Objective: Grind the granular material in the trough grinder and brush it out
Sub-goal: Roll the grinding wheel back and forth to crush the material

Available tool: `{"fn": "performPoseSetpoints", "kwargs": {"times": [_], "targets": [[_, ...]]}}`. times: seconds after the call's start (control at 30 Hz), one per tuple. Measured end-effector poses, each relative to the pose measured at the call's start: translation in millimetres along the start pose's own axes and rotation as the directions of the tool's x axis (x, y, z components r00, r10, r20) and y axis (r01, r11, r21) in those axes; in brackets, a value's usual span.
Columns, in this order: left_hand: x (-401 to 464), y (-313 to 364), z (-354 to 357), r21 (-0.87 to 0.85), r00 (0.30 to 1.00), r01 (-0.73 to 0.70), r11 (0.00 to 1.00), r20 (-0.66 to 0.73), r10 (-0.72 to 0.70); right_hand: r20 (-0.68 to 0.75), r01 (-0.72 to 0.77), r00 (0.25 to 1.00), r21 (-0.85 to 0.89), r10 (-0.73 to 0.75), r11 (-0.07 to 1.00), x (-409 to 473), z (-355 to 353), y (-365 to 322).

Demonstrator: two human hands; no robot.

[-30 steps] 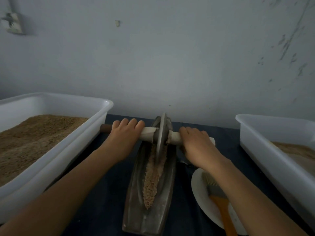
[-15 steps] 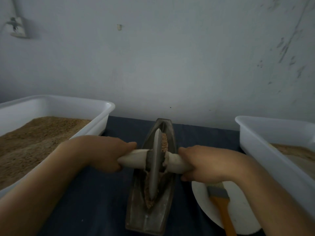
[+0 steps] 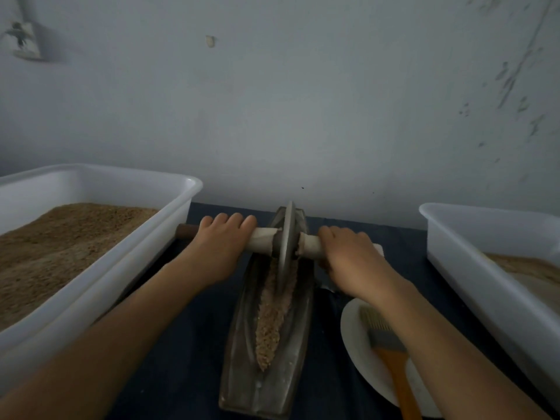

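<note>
Head view: the trough grinder (image 3: pixel 266 344) lies lengthwise down the middle of the dark worktop (image 3: pixel 181 359), its pointed far end close to the worktop's back edge by the wall. The grinding wheel (image 3: pixel 286 237) stands upright in the trough at that far end, on a pale axle handle (image 3: pixel 263 239) that crosses it from side to side. The left hand (image 3: pixel 219 250) lies over the handle on the left of the wheel, fingers curled over the top of it; the right hand (image 3: pixel 348 256) grips the handle on the right in the same way. Both hold only the handle.

The granular material (image 3: pixel 274 316) runs as a narrow tan strip along the floor of the trough, from under the wheel towards the near end. Near the wheel it looks finer; towards the near end separate coarse grains still show. By that, grinding looks under way but unfinished, and more passes seem needed.

The brush (image 3: pixel 391 350), with an orange handle, lies untouched on a white plate (image 3: pixel 354 338) beside the trough near the front right, so brushing out is not yet begun. A white tub (image 3: pixel 100 268) of brown grain fills the left side, and a second white tub (image 3: pixel 472 256) stands along the right edge, holding some tan material.
</note>
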State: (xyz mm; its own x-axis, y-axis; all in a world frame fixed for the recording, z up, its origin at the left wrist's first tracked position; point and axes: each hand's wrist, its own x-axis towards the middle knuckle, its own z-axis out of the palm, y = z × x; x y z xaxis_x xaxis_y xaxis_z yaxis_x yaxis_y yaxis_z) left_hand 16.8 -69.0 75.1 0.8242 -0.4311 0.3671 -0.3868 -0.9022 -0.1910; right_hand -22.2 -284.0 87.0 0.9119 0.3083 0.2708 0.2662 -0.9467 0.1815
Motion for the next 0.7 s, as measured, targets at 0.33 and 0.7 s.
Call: {"fn": "performPoseSetpoints", "kwargs": {"times": [0.33,0.7], "targets": [[-11,-5,-21,-0.069,0.973,-0.050,0.996,0.223,0.064,0.167,0.047,0.985,0.042,-0.053,0.998,-11,-18,-7],[-34,-12,-73,-0.288,0.716,-0.078,0.954,0.650,0.254,0.513,0.074,0.837,0.241,-0.191,0.968,-35,-64,-18]]}}
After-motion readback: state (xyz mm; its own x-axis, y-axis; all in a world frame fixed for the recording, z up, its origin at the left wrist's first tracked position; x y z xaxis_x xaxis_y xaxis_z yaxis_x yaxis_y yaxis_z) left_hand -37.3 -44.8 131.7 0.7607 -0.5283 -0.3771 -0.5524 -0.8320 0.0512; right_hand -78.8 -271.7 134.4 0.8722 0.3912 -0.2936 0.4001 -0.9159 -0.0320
